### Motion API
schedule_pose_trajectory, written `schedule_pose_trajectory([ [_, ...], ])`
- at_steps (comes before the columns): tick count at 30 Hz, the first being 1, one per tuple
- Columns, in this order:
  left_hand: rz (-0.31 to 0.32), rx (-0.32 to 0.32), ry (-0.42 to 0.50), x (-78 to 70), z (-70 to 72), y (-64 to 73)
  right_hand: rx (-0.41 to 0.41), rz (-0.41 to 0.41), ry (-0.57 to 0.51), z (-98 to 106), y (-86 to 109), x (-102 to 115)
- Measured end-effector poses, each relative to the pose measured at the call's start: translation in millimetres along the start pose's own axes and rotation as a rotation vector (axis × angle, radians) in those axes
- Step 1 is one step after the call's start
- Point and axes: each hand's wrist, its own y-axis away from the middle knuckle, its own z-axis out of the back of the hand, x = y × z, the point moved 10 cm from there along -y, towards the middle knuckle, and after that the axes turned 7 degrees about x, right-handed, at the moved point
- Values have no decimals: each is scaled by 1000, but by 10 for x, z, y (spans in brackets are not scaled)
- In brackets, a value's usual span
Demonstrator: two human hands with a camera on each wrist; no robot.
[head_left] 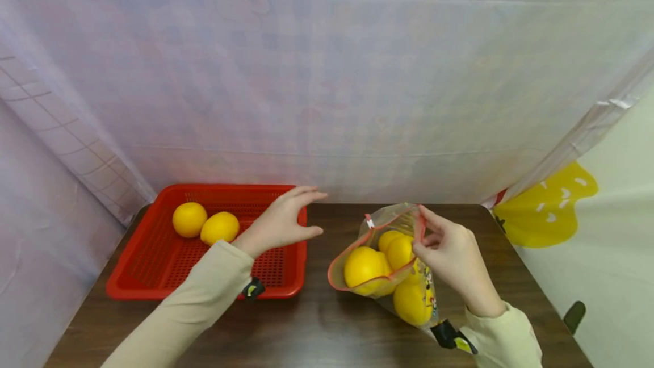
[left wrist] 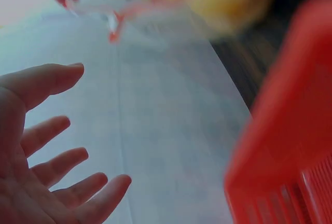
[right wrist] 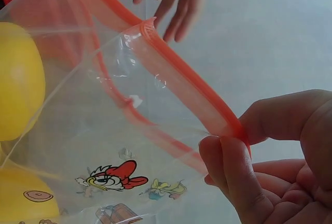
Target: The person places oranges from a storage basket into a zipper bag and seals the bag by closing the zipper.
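Note:
A clear zip bag [head_left: 380, 288] with a red-orange rim and cartoon prints stands with its mouth open, holding several round yellow fruits [head_left: 365, 266] that look like lemons. My right hand [head_left: 455, 254] pinches the bag's rim at its right corner; the right wrist view shows thumb and fingers on the orange zip strip [right wrist: 192, 86]. Over the right side of a red plastic basket [head_left: 120, 283], my left hand [head_left: 281, 220] has its fingers spread and nothing in them. In the left wrist view the left fingers [left wrist: 52, 130] are apart from the bag. Two yellow fruits [head_left: 189, 220] lie in the basket's back left part.
Basket and bag share a dark wooden table [head_left: 317, 328], the basket on the left and the bag right of centre. A pale patterned curtain [head_left: 327, 101] hangs behind the table. At the right, a yellow shape [head_left: 544, 209] shows on the pale side covering.

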Motion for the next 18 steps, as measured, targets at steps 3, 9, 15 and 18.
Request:
schedule_pose_trajectory([
  [3, 76, -13, -51, 258, 121, 58, 8, 2, -12, -8, 2, -7],
  [9, 214, -8, -78, 785, 271, 137, 15, 3, -19, -11, 1, -17],
  [15, 287, -41, -99, 1193, 365, 204, 9, 6, -11, 4, 7, -35],
  [18, 318, -59, -109, 1367, 396, 222, 12, 4, -10, 3, 14, -45],
])
